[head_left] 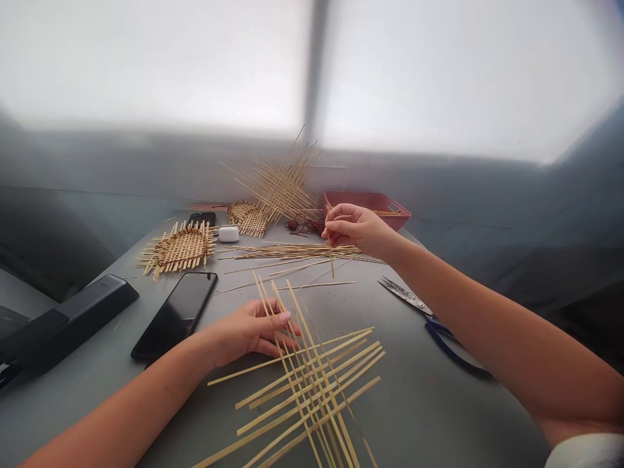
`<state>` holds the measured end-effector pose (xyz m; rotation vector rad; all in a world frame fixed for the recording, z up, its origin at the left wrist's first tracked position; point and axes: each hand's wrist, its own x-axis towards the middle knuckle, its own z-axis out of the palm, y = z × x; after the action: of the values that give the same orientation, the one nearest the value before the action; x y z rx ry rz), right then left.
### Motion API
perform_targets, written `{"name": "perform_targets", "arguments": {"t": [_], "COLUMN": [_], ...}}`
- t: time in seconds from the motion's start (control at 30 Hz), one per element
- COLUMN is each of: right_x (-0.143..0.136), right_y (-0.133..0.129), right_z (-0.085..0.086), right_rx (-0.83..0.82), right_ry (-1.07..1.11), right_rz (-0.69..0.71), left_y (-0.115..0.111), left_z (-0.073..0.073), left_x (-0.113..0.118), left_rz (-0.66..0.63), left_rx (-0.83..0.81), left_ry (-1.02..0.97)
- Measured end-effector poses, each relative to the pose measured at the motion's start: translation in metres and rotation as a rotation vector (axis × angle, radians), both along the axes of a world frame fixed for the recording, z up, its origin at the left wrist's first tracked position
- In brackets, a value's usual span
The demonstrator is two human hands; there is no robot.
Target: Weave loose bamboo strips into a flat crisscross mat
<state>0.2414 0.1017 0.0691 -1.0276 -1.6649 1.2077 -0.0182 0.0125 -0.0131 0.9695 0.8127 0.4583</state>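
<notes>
Nearest us on the tabletop [429, 416], the open lattice [319, 383] lies with its lengthwise strips running away and slanting left, its cross strips angling toward the far right. Our left hand [266, 328], the nearer one, is at its far side, half curled, thumb over and fingers under the strip ends. Farther out and rightward, our right hand [358, 229] pinches a single strip [332, 263] nearly upright, apart from the lattice; loose strips [273, 251] lie beside and beyond.
</notes>
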Motion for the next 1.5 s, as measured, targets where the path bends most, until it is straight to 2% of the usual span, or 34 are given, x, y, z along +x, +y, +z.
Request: {"name": "perform_targets", "arguments": {"t": [0.07,0.2,0.3,0.37,0.5,0.7,1.03,1.3,1.4,1.5], "right_x": [0.007,0.024,0.035,0.041,0.053,0.061,0.062,0.048,0.048,0.052], "right_y": [0.002,0.006,0.012,0.019,0.037,0.050,0.048,0.039,0.035,0.029], "right_z": [0.004,0.004,-0.006,-0.016,-0.037,-0.051,-0.044,-0.054,-0.049,-0.037], "right_rx": [0.032,-0.011,0.099,0.173,0.213,0.250,0.235,0.238,0.276,0.285], "right_ry": [-0.166,-0.609,-0.900,-1.008,-1.116,-1.171,-1.137,-1.057,-1.025,-0.978], "right_rz": [0.025,0.147,0.021,-0.087,-0.107,-0.091,-0.079,0.002,-0.055,-0.147], "left_y": [0.000,0.001,0.001,0.001,0.000,0.002,0.002,0.002,0.003,0.003], "left_z": [-0.001,-0.004,-0.006,-0.006,-0.003,-0.003,0.001,0.002,0.001,-0.001], "left_x": [0.000,-0.001,0.000,0.001,0.003,0.003,0.005,0.005,0.005,0.006], "left_rz": [0.016,0.037,0.048,0.054,0.058,0.055,0.067,0.062,0.059,0.051], "left_rx": [-0.018,-0.036,-0.053,-0.058,-0.059,-0.062,-0.072,-0.072,-0.071,-0.071], "left_ry": [-0.010,-0.027,-0.023,-0.016,-0.009,0.003,0.011,0.015,0.022,0.024]}}
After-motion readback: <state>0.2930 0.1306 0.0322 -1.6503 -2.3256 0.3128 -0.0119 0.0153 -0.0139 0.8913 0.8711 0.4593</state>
